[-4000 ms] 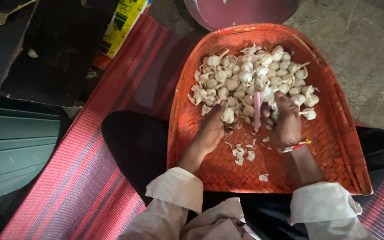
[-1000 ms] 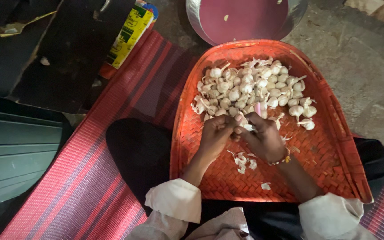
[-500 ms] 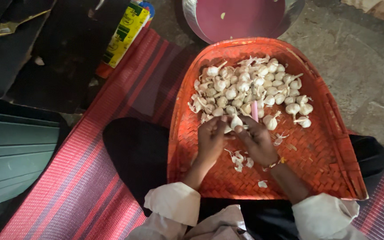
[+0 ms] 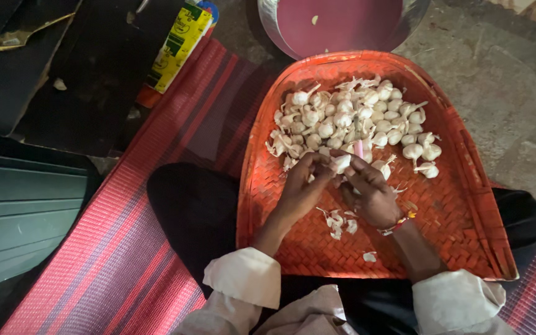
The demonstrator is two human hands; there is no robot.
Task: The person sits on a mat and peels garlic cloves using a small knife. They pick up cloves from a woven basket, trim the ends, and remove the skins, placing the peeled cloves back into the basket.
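Woven orange tray (image 4: 460,205): hands (image 4: 342,186) pinch papery garlic bulb (image 4: 341,163).

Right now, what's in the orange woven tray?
In the orange woven tray: a garlic pile, peel scraps, and both hands, left hand and right hand, on one clove. Anything beneath the pile is hidden.

A seated person wears a pale cream shirt, its cuffs (image 4: 244,276) rolled back above the forearms at the bottom of the frame, over dark trousers (image 4: 196,211). A red and yellow thread bracelet (image 4: 397,224) circles the wrist right of centre.
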